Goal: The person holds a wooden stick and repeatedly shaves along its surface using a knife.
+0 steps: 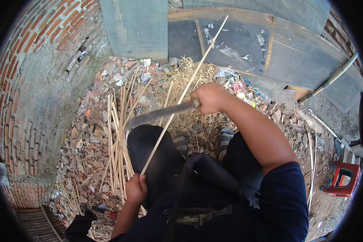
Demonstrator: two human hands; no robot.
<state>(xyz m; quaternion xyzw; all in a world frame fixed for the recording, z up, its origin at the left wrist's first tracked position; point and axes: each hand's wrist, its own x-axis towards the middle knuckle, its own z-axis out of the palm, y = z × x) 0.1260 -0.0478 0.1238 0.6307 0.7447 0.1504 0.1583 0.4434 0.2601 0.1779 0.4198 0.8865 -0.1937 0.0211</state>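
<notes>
My right hand point(210, 98) is closed round the handle of a machete point(159, 115). Its broad, dull blade points left and crosses a long pale bamboo strip point(192, 77) above my knee; whether blade and strip touch I cannot tell. The strip's lower end is gripped by my left hand point(136, 188), beside my left thigh. From there the strip slants up and away to the right, with a knot-like node near its far end. Left of my knee lies a loose bundle of similar bamboo strips point(119, 161).
Curly bamboo shavings point(185, 68) cover the rubble ground point(86, 151) ahead of my sandalled feet. A brick wall point(32, 80) rises on the left, and grey panels point(133, 28) stand at the back. To the right are a red plastic stool point(345, 179) and a leaning pole point(330, 78).
</notes>
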